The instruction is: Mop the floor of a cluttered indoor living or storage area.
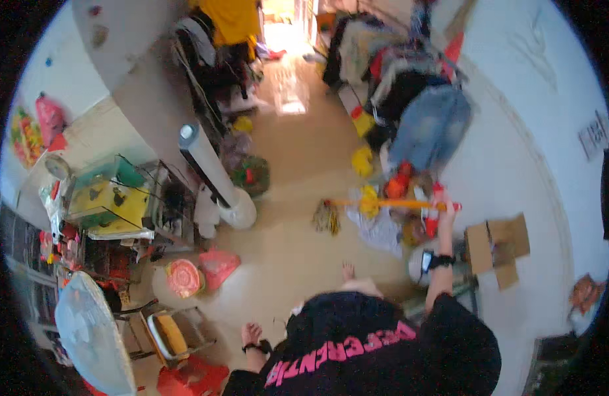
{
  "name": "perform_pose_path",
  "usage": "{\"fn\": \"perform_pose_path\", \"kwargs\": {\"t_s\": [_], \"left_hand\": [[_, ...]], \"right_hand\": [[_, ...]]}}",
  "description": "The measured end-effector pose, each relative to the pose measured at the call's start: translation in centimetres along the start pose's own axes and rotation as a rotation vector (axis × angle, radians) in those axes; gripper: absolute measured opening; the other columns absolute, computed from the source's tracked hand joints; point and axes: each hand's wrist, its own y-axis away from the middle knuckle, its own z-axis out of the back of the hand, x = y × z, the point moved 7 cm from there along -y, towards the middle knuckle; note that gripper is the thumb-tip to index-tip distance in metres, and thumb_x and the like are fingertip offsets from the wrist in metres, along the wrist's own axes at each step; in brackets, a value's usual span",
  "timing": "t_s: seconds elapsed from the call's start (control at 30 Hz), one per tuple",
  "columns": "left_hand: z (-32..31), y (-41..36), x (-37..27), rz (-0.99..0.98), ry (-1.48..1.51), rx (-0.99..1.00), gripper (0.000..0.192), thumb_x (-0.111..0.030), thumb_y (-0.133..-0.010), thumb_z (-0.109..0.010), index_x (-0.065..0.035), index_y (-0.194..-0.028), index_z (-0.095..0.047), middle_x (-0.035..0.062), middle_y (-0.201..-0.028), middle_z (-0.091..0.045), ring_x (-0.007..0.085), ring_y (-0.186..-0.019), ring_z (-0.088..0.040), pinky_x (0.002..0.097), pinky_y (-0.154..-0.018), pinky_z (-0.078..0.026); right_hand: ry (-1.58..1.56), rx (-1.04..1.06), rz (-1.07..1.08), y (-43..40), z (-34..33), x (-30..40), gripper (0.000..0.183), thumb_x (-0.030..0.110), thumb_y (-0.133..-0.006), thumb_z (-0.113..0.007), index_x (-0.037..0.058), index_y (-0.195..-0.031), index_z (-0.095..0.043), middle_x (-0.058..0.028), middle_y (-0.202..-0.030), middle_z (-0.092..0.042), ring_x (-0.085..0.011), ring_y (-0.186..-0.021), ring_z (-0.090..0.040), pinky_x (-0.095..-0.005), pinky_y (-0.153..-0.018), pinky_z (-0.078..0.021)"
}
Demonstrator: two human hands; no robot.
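Note:
My right hand (pixel 448 210), a dark watch on its wrist, is shut around the end of a long orange handle (pixel 408 203). The handle reaches left across the view to a fringed yellow and dark head (pixel 326 218), which looks like a small mop; blur hides its detail. A white cloth or bag (pixel 378 230) and a yellow bag (pixel 368 200) lie along or behind the handle. At the lower centre my left hand (pixel 252 334), with a dark band on its wrist, holds nothing, its fingers slightly apart.
Clothes with blue jeans (pixel 428 123) hang at the upper right. An opened cardboard box (pixel 482 247) stands right of me. On the left are a white cylindrical appliance (pixel 210 168), a chair (pixel 175 334), a pink bag (pixel 219 267) and a pale blue round thing (pixel 86 331).

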Motion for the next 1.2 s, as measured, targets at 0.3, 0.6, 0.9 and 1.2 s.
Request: {"fn": "perform_pose_path", "kwargs": {"t_s": [0.3, 0.6, 0.9, 1.2], "left_hand": [[-8.2, 0.6, -9.1, 0.027, -0.304, 0.127, 0.021, -0.033, -0.090, -0.051, -0.0133, -0.087, -0.055, 0.0013, -0.086, -0.059, 0.0198, -0.090, -0.060, 0.0341, -0.076, -0.043], [-6.9, 4.7, -14.5, -0.144, -0.368, 0.155, 0.027, -0.029, -0.091, -0.055, -0.0084, -0.107, -0.048, 0.0093, -0.097, -0.065, 0.0238, -0.083, -0.064, 0.0341, -0.065, -0.049], [2.6, 2.6, -8.4, -0.022, -0.118, 0.037, 0.024, -0.028, -0.087, -0.054, -0.0056, -0.096, -0.051, 0.0087, -0.086, -0.062, 0.0259, -0.078, -0.062, 0.0403, -0.066, -0.050], [7.5, 9.3, 0.4, 0.049, 0.102, -0.019, 0.022, -0.034, -0.088, -0.047, -0.0146, -0.077, -0.048, 0.0040, -0.072, -0.056, 0.0223, -0.066, -0.056, 0.0377, -0.062, -0.045]], "right_hand": [[-0.098, -0.077, 0.120, 7.5, -0.8, 1.3, 0.016, 0.015, -0.086, -0.043, 0.0031, -0.077, -0.050, -0.0034, -0.062, -0.046, -0.0144, -0.060, -0.045, -0.0285, -0.063, -0.0360], [0.089, 0.174, 0.174, 9.4, -9.4, 0.8, 0.018, 0.013, -0.081, -0.052, 0.0035, -0.066, -0.052, -0.0031, -0.066, -0.056, -0.0078, -0.056, -0.046, -0.0229, -0.051, -0.0335], [0.128, 0.521, 0.254, 11.1, -22.4, 6.8, 0.014, 0.008, -0.079, -0.052, 0.0022, -0.067, -0.055, -0.0041, -0.063, -0.057, -0.0111, -0.059, -0.053, -0.0248, -0.056, -0.0399], [0.215, 0.697, 0.272, 10.3, -27.1, 7.1, 0.011, 0.007, -0.078, -0.056, 0.0017, -0.068, -0.058, -0.0078, -0.061, -0.061, -0.0161, -0.058, -0.059, -0.0285, -0.055, -0.0448]]}}
